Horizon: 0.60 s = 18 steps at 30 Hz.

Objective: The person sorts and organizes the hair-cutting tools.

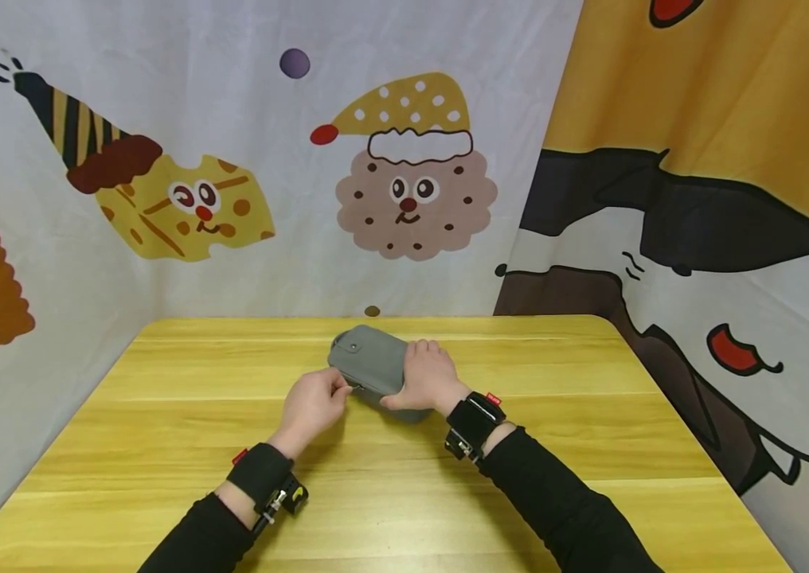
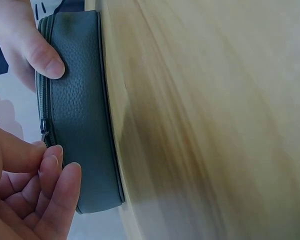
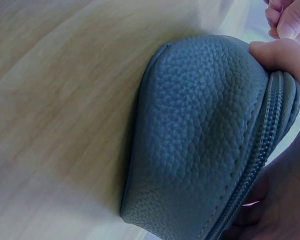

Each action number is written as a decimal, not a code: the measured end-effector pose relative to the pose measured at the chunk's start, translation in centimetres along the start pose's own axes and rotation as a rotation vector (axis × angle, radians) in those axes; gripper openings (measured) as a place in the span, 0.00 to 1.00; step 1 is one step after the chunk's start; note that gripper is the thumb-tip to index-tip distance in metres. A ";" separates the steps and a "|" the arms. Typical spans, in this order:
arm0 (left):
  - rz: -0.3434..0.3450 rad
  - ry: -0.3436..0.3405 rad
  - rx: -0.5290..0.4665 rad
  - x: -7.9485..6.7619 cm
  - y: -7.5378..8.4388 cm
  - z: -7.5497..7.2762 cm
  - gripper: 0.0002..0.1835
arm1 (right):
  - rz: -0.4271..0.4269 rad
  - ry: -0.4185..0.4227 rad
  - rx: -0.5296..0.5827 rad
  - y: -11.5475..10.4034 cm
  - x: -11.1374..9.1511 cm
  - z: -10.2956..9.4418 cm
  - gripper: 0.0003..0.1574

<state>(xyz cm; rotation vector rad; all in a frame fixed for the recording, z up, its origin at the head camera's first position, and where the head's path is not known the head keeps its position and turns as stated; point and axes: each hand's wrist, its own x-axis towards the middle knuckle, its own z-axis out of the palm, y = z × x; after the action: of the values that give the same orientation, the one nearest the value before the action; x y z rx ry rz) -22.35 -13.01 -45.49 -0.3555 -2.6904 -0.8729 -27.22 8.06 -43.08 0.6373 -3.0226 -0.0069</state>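
Observation:
A grey pebbled-leather zip pouch (image 1: 376, 360) lies on the wooden table, set at a slant. My left hand (image 1: 311, 404) is at its near left side, pinching the zipper pull (image 2: 44, 134) between thumb and forefinger. Over the pouch's right part, my right hand (image 1: 427, 378) grips it, thumb (image 2: 52, 67) on the near side wall and fingers across the top. In the right wrist view the zipper (image 3: 262, 145) runs along the upper edge round the rounded end, its teeth meshed there. A small snap tab (image 1: 353, 347) shows at the pouch's left end.
The wooden table (image 1: 390, 509) reaches back to a white curtain (image 1: 232, 48) printed with cartoon biscuits. At the right hangs a yellow, black and white cartoon curtain (image 1: 662, 95). Each wrist wears a black strap with a small camera.

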 end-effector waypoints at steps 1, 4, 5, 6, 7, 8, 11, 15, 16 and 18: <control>-0.001 -0.003 -0.002 0.0 0.0 0.0 0.05 | 0.001 -0.003 -0.004 0.0 0.0 0.0 0.71; -0.002 -0.011 -0.007 0.0 0.1 -0.1 0.05 | 0.001 -0.004 -0.008 0.1 0.0 0.1 0.70; -0.002 -0.011 -0.007 0.0 0.0 -0.1 0.05 | 0.000 -0.004 -0.008 0.1 0.0 0.2 0.70; -0.003 -0.011 -0.008 0.0 0.0 -0.1 0.05 | 0.000 -0.005 -0.011 0.1 0.1 0.2 0.70; -0.006 -0.009 -0.010 0.0 0.0 -0.2 0.05 | -0.001 -0.005 -0.012 0.1 0.1 0.3 0.70; -0.006 -0.006 -0.010 0.0 -0.1 -0.2 0.05 | 0.000 -0.004 -0.011 0.1 0.1 0.3 0.70; -0.009 0.008 -0.008 0.1 -0.3 -0.3 0.06 | 0.001 0.000 -0.021 0.1 0.1 0.4 0.71; -0.008 0.026 0.003 0.3 -0.9 -0.5 0.07 | -0.004 0.005 -0.030 0.1 0.0 0.3 0.71; -0.008 0.028 0.006 0.3 -1.0 -0.6 0.08 | -0.007 0.002 -0.030 0.1 0.0 0.3 0.71; -0.014 0.034 0.012 0.3 -1.3 -0.8 0.08 | -0.012 0.002 -0.028 0.2 -0.1 0.2 0.71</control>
<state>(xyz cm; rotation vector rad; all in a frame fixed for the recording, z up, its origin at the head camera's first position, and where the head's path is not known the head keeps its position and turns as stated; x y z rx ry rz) -22.90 -14.46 -45.47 -0.3162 -2.6692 -0.8582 -27.26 8.26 -43.31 0.6526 -3.0106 -0.0493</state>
